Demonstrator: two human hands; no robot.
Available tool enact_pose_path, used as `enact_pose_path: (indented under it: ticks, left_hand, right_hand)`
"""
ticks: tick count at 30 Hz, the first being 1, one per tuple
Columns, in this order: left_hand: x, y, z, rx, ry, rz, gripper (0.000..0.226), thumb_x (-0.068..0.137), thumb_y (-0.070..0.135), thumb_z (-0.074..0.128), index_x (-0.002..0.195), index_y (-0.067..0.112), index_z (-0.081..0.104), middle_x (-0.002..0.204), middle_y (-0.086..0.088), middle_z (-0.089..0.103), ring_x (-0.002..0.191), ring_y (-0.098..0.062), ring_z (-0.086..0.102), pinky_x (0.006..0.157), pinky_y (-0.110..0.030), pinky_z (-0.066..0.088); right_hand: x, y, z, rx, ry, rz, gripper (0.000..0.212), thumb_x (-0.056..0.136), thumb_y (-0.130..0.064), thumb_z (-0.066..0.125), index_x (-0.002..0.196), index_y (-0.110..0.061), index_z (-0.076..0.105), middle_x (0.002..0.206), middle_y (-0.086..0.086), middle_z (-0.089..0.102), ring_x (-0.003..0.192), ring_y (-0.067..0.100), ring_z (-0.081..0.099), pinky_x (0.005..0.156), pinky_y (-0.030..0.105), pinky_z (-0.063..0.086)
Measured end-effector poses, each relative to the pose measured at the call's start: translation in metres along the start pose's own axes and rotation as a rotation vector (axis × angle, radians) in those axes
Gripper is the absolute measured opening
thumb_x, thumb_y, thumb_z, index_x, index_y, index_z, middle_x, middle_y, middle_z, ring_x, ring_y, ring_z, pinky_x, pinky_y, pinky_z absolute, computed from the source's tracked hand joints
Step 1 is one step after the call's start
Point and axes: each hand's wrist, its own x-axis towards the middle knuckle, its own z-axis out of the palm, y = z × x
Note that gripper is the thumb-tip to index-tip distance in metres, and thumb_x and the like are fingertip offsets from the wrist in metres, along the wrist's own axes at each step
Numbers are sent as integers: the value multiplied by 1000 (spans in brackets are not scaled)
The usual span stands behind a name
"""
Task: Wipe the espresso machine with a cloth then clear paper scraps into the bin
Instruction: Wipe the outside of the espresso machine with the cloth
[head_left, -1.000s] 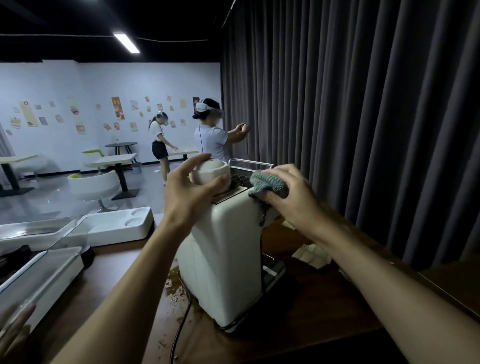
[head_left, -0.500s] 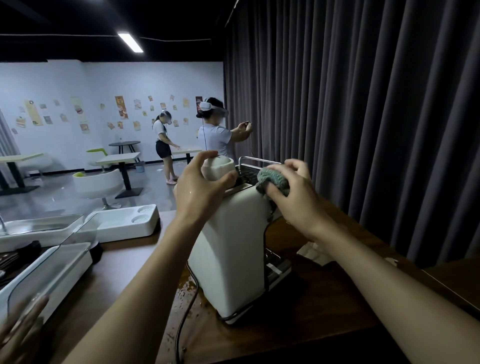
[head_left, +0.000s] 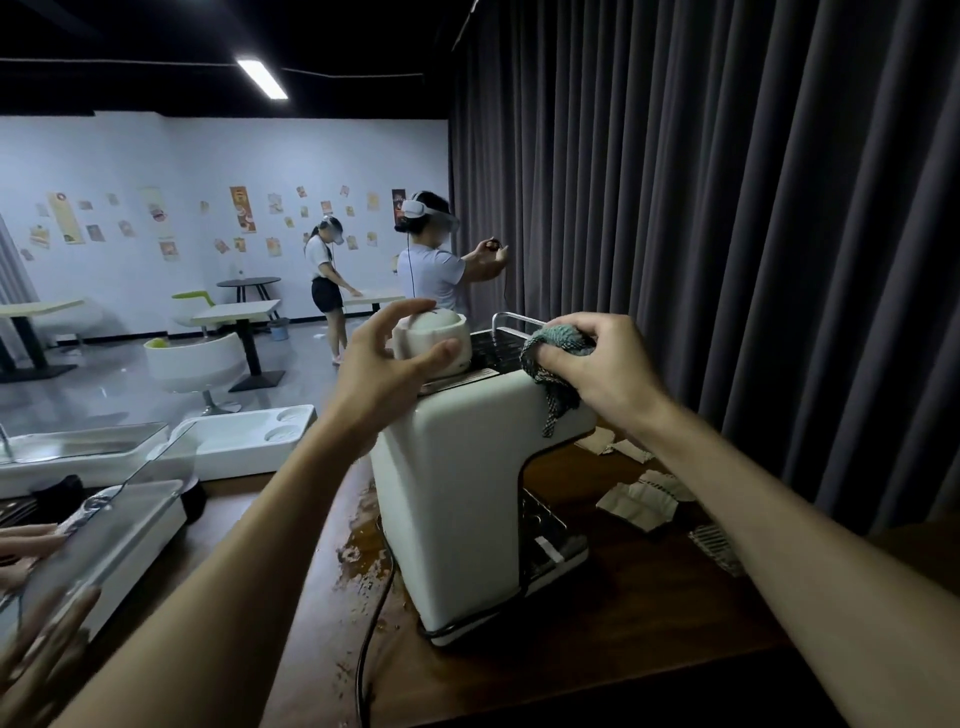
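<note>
Two hands on the espresso machine (head_left: 457, 493) right now. Sits pretty much dead centre of view on the brown table (head_left: 597, 623), cream-white and upright, drip tray end pointing toward 3 o'clock.

Up top at 1 o'clock: right hand (head_left: 608, 364) clenched around a bunched blue-green cloth (head_left: 553, 358), pressing it onto the machine's top edge, with a loose tail hanging down the side. At 11 o'clock on the top: left hand (head_left: 384, 364) grasping a round white cap (head_left: 436, 338), thumb on the near side, index finger arched over it.

Black cord (head_left: 369, 623) trailing off the base toward 7 o'clock. Wet brownish mess (head_left: 363, 535) on the wood at 8 o'clock, right up against the base. Paper scraps (head_left: 639, 499) lying at 3 o'clock, near the machine but not touching, plus a couple more further back around 2 o'clock.

Further out, white trays (head_left: 234, 441) at 9 o'clock and a glass-fronted case (head_left: 104, 519) closer in at 8. Another person's fingers (head_left: 57, 629) poking in at the 7 o'clock corner. Dark grey curtain (head_left: 727, 208) filling everything from 12 to 3. Way back at 11 o'clock, two people (head_left: 431, 270) in headsets near some café tables, poster-dotted wall behind.
</note>
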Motion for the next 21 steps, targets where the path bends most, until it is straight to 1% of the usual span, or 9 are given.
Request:
enact_pose_path:
  ticks: [3,5,8,11,12,14,17,19,21]
  left_hand:
    - [2,-1,-23,-86,-144,-4,61,71,30,81,130,27,65,106,-1,76,94,-14,74,74,-22,58]
    - [4,0,-36,-40,-220,-4,64,74,32,79,135,28,61,105,2,75,100,-14,71,79,-24,56]
    - [0,-4,-39,147,-223,77,56,85,38,78,136,43,56,143,8,57,130,-12,54,107,-35,46]
    - [-18,-12,-32,146,-217,157,58,85,44,67,138,53,48,149,16,46,133,-7,49,106,-25,46]
    - [-22,-17,-31,124,-216,159,58,86,45,63,140,53,46,152,16,43,137,-11,46,110,-32,44]
    - [-25,-22,-34,119,-224,155,58,87,50,56,143,55,42,161,15,32,148,-13,31,120,-46,31]
    - [-27,-21,-35,130,-238,166,58,86,53,51,141,63,37,165,17,21,152,-4,17,121,-37,20]
    - [-30,-19,-32,146,-224,187,56,86,52,50,138,65,36,165,16,21,151,-1,18,116,-28,21]
    - [-32,-17,-28,149,-195,189,54,88,45,49,137,62,35,165,13,21,147,4,22,113,-24,22]
  right_hand:
    - [-23,-6,3,-93,67,-76,18,84,-24,73,101,-20,73,88,-6,72,83,11,68,78,42,57]
    - [-36,-8,8,-147,138,-124,21,84,-24,73,105,-21,72,101,-5,67,91,8,62,86,38,54]
    - [-48,-8,16,-237,262,-250,29,85,-16,73,114,-12,69,113,0,48,102,8,48,94,29,48]
    - [-57,-2,21,-342,299,-429,35,84,-6,72,117,-7,62,112,9,50,101,18,52,86,34,51]
    - [-60,2,22,-379,307,-470,34,84,-5,71,116,-6,61,112,12,52,100,22,54,83,38,52]
    - [-64,10,26,-478,331,-524,29,84,-5,71,111,-5,62,114,15,53,103,28,54,83,43,54]
    - [-71,20,33,-573,357,-548,31,88,-20,68,114,-3,65,120,19,56,110,33,51,94,42,49]
    - [-79,21,38,-596,336,-527,44,95,-35,56,123,-2,62,127,21,54,116,33,48,98,38,41]
    - [-85,20,42,-547,330,-507,47,100,-37,44,128,-3,61,131,20,52,121,31,46,102,35,36]
